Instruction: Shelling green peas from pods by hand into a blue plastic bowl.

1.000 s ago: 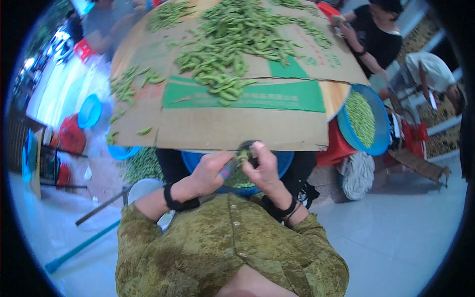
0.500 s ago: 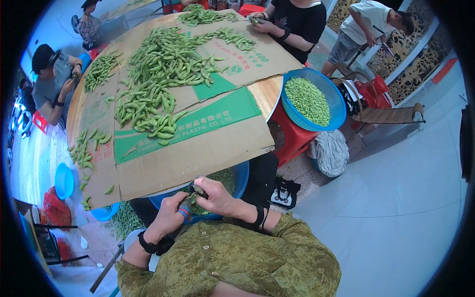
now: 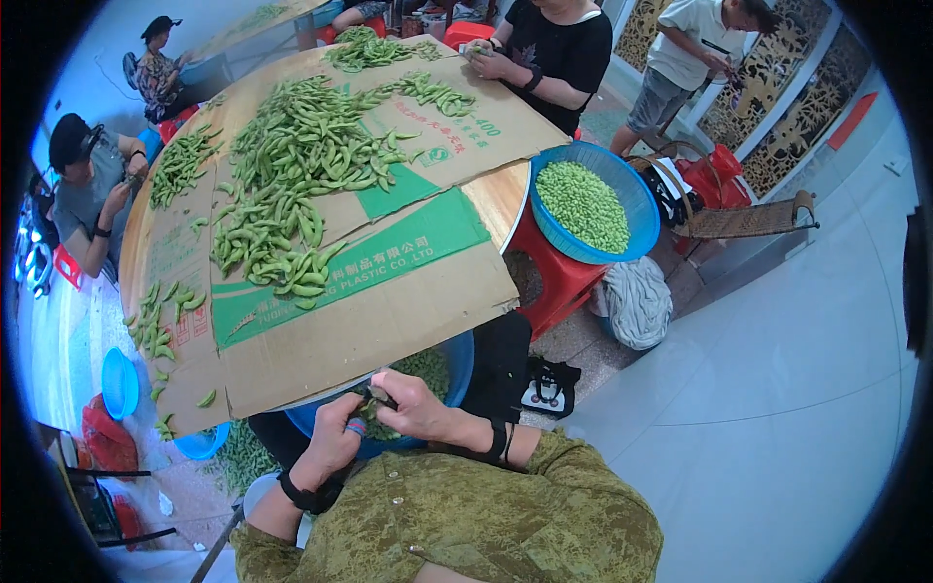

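Over a blue basin [image 3: 465, 374] with green shelled beans [image 3: 424, 372] in it, my two hands are close together. My left hand [image 3: 335, 439], with a coloured band round one finger, is closed on a green bean pod [image 3: 373, 405]. My right hand [image 3: 416, 406] pinches the same pod from the other side; something dark shows at its thumb. Fingers cover most of the pod. Just beyond my hands is the cardboard [image 3: 389, 335] covering the round table, and a big heap of green bean pods [image 3: 311, 146] lies on it.
A blue basket [image 3: 639, 199] of shelled beans stands on a red stool [image 3: 554, 277] to the right. Left of me, empty pods [image 3: 248, 449] lie on the floor beside a blue bowl [image 3: 120, 382] and a red bag [image 3: 107, 435]. Several people are around the table.
The view has shifted slightly, so the table and basket appear a little further left. My hands are still together over the basin, with the fingers slightly rearranged round the pod.
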Demonstrator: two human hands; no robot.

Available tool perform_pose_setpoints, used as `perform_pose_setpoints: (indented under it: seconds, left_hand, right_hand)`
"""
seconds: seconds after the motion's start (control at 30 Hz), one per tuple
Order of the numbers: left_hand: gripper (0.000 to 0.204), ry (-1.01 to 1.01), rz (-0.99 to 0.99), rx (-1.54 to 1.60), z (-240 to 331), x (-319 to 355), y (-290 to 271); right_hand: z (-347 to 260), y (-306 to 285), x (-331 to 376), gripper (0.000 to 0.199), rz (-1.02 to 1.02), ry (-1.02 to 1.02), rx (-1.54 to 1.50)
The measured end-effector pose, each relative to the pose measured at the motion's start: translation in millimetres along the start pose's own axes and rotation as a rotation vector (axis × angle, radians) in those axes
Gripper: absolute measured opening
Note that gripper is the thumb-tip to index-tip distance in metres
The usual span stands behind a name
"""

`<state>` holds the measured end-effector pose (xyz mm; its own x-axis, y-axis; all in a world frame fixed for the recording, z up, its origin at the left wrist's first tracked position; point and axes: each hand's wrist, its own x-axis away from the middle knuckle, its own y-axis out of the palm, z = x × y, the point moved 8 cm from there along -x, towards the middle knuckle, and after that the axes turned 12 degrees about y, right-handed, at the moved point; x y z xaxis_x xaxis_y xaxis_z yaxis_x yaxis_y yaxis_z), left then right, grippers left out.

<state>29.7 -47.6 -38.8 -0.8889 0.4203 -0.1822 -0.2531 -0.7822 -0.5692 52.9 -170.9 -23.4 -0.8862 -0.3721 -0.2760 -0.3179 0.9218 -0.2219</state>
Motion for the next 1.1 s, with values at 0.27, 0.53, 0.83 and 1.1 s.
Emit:
perform_pose_setpoints:
  seconds: [0.27, 0.53, 0.83, 1.1]
  left_hand:
    - [0.031, -0.068, 0.112, 0.180, 8, 19, -4]
    - [0.022, 0.197, 0.306, -0.529, 41, 19, -107]
    - [0.019, 0.107, 0.190, -0.648, -25, -73, -150]
    - [0.023, 0.007, 0.098, -0.679, -62, -104, -135]
  right_hand:
    - [9, -2, 3, 0.022, -0.030, 0.112, 0.033]
    - [20, 4, 5, 0.015, -0.109, 0.267, -0.049]
    - [22, 23, 4, 0.010, -0.205, 0.381, -0.257]
    - [39, 17, 12, 0.021, -0.231, 0.534, -0.472]
